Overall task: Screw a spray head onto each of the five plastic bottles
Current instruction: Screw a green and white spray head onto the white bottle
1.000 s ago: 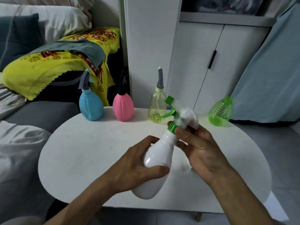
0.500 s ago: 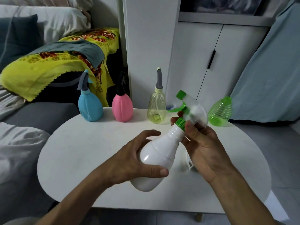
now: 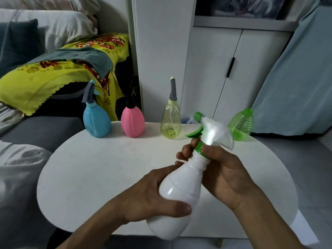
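Note:
I hold a white bottle [image 3: 179, 191] tilted over the round white table [image 3: 93, 169]. My left hand [image 3: 152, 196] wraps its belly. My right hand [image 3: 222, 173] pinches the green collar of the white-and-green spray head [image 3: 210, 132] sitting on the bottle's neck. Along the table's far edge stand a blue bottle [image 3: 97, 121] with a grey head, a pink bottle [image 3: 133, 123] with a black head, and a clear yellowish bottle [image 3: 170, 121] with a grey nozzle. A green ribbed bottle [image 3: 240, 124] without a spray head stands at the far right.
A grey sofa [image 3: 36, 130] with a yellow floral blanket [image 3: 45, 76] lies to the left. White cabinet doors [image 3: 233, 69] stand behind the table, and a pale blue cloth [image 3: 296, 78] hangs at the right.
The spray head has turned on the neck, its trigger swinging around. My right hand has shifted its pinch on the collar, and the bottle has tilted a little more upright.

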A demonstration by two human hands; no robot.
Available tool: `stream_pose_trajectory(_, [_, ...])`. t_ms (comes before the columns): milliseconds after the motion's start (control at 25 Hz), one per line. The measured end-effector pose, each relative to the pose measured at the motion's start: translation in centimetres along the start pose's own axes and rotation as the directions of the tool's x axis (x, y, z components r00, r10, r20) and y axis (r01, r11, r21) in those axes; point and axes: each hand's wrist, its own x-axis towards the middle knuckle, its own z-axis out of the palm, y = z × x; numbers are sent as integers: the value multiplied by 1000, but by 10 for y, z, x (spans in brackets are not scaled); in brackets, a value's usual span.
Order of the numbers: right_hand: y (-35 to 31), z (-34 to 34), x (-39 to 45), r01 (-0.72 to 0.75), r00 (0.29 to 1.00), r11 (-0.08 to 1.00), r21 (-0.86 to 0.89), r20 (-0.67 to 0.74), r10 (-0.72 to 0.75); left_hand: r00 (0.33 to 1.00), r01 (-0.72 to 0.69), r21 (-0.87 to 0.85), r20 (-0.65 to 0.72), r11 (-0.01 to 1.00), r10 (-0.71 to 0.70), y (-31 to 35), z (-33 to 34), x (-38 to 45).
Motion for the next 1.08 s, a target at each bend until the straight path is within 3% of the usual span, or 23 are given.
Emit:
stream_pose_trajectory(120, [1,2,-1,-15,1000,1000,-25,-25,15,999,13,23,52,1000,-14,1,-1,4])
stream_pose_trajectory(240, [5,5,1,0,997,999,-47,-74,-4,981,110,-41,167,993,-102,3,-5,4])
stream_pose_trajectory(320, [7,8,3,56,990,996,-68,-129,-64,988,106,12,108,994,-107,1,-6,5])
stream_pose_trajectory(480, [7,11,6,175,959,970,-169,-193,-207,992,0,125,-127,992,16,2,6,7])
stream_pose_trajectory(640, [4,6,6,158,964,980,-119,-197,-179,969,32,286,-242,958,40,-1,8,11])
stream_pose_trajectory(840, [-2,2,5,191,970,981,-39,-146,-194,982,11,290,-182,957,44,1,10,18])
stream_pose_trajectory(1080, [4,10,13,198,885,962,-189,-388,-258,960,55,298,-278,953,31,-6,19,20])
